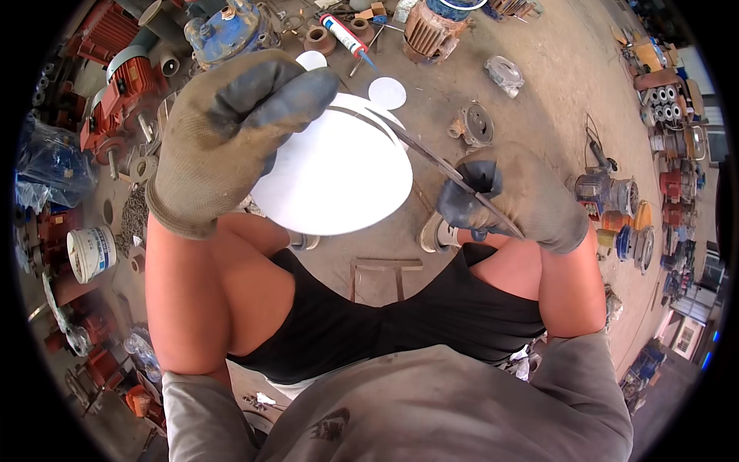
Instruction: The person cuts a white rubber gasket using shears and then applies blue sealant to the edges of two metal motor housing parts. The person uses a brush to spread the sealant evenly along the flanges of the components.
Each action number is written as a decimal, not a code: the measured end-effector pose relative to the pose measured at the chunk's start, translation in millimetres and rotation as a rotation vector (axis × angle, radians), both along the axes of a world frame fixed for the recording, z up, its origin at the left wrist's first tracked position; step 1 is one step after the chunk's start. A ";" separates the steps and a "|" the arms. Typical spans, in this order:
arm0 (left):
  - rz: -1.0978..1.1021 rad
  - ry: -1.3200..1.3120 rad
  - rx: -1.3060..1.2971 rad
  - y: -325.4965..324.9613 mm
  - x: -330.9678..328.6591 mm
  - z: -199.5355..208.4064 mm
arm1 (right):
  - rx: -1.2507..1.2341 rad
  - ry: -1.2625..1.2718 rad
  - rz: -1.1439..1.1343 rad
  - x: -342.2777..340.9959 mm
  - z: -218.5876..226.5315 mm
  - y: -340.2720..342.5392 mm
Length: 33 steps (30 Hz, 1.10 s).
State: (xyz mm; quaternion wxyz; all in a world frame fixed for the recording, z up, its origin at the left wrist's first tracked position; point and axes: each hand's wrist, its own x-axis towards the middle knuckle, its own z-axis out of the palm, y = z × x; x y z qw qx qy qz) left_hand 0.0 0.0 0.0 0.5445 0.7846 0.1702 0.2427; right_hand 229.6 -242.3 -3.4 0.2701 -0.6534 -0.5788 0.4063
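My left hand (pixel 239 131), in a brown glove with dark coated fingers, pinches the upper left edge of a white rounded sheet (pixel 339 177). A narrow curved strip stands along the sheet's upper right edge. My right hand (pixel 535 192), gloved alike, is closed around a long, thin, dark metal tool (pixel 435 158), like a slim file or blade. It slants up and left, and its far end lies at the sheet's upper edge near my left fingertips. Beyond the sheet, a small white disc (pixel 387 93) lies on the floor, with another white disc (pixel 311 61) partly behind my left glove.
A sealant tube (pixel 344 36) with a blue nozzle, a blue pump housing (pixel 227 37) and a rusty motor body (pixel 431 32) stand ahead. Red motors (pixel 127 88) and a white bucket (pixel 91 254) are at left. A round metal cover (pixel 477 125) and an angle grinder (pixel 599 154) lie at right.
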 end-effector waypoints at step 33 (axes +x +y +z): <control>0.043 0.065 -0.004 -14.9 17.5 2.0 | -0.030 -0.052 -0.085 0.4 1.3 -2.8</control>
